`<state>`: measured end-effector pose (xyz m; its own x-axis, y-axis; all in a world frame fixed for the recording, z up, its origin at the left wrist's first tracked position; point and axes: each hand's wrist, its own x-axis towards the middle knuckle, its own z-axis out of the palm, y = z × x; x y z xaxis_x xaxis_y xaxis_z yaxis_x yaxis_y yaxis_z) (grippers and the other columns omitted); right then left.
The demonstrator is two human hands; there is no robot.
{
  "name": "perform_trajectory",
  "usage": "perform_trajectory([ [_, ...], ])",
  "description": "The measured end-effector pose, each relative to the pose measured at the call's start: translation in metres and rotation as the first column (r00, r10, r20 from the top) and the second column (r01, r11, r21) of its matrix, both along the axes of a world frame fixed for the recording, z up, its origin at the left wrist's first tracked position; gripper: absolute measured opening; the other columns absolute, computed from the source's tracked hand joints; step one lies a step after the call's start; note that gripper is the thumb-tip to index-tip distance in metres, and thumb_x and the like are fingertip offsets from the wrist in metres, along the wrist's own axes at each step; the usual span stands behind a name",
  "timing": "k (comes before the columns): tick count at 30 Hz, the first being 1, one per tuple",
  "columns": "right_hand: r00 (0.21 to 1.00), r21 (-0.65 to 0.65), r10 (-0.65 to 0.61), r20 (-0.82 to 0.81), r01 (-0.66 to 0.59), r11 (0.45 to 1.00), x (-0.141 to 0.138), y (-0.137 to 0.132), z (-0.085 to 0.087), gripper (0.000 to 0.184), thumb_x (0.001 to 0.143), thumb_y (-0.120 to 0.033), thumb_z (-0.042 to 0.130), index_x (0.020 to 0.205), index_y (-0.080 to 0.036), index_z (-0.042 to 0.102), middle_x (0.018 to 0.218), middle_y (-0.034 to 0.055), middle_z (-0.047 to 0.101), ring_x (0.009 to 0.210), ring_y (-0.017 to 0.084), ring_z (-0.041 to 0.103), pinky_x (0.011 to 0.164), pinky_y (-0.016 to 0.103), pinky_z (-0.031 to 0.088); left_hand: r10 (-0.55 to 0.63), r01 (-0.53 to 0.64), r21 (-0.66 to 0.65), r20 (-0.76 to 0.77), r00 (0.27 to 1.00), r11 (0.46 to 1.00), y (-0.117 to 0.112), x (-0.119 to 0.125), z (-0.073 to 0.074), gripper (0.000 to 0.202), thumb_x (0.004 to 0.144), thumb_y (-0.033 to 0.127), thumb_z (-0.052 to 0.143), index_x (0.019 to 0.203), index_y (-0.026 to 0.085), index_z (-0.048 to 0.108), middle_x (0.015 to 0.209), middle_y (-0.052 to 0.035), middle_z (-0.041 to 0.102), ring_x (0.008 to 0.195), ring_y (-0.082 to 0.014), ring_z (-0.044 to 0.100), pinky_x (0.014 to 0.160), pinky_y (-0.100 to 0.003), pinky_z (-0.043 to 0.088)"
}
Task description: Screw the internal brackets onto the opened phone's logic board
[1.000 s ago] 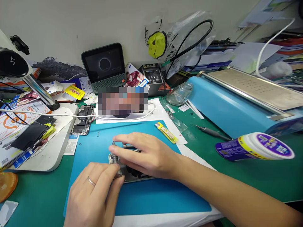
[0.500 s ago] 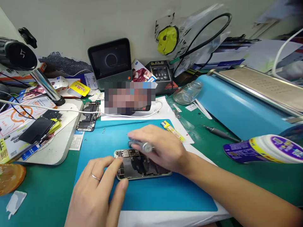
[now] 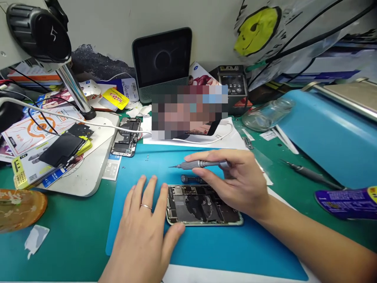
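An opened smartphone (image 3: 203, 210), its internal parts exposed, lies flat on a blue work mat (image 3: 235, 251). My right hand (image 3: 241, 184) grips a slim grey precision screwdriver (image 3: 203, 164) above the phone's far edge, its thin tip pointing left. Behind the phone, under that hand, a dark screwdriver-like handle (image 3: 190, 179) rests on the mat, partly hidden. My left hand (image 3: 144, 224) is spread on the mat at the phone's left end, with a ring on one finger. Its thumb touches or nearly touches the phone's near left corner; nothing is held.
Another opened phone (image 3: 126, 136) lies beyond the mat's left corner. A white platform (image 3: 88, 184) bears boxes and a black part. To the right are a grey pen-like tool (image 3: 312, 173), a purple bottle (image 3: 341, 202) and a glass jar (image 3: 268, 114). A white cable crosses the back.
The view has shifted, so the scene sits differently. My right hand has lifted from over the phone, and its screwdriver now points left. My left fingers have spread flatter.
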<state>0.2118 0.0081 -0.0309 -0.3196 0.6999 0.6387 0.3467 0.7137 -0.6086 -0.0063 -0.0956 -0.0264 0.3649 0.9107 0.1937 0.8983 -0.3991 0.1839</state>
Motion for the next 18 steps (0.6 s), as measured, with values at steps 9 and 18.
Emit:
perform_trajectory([
  [9, 0.963, 0.069, 0.082, 0.257, -0.103, 0.992, -0.009, 0.001, 0.009, 0.014, 0.097, -0.013, 0.063, 0.105, -0.024, 0.061, 0.119, 0.0032, 0.077, 0.106, 0.018, 0.076, 0.089, 0.029, 0.067, -0.016, 0.020, 0.058, -0.068, 0.998, 0.998, 0.001, 0.004, -0.002, 0.067, 0.098, 0.053, 0.056, 0.148, 0.009, 0.047, 0.153, -0.0219, 0.050, 0.142, -0.0437, 0.047, 0.101, -0.061, 0.056],
  [18, 0.890, 0.076, 0.217, 0.401, -0.268, 0.960, -0.012, 0.007, 0.006, 0.035, 0.100, -0.008, 0.052, 0.130, -0.021, 0.063, 0.134, 0.0095, 0.069, 0.123, 0.020, 0.068, 0.103, 0.033, 0.063, 0.010, -0.007, 0.061, -0.055, 0.998, 0.998, 0.000, 0.008, -0.004, 0.064, 0.101, 0.056, 0.049, 0.147, 0.011, 0.048, 0.154, -0.0209, 0.050, 0.144, -0.0421, 0.045, 0.106, -0.060, 0.051],
])
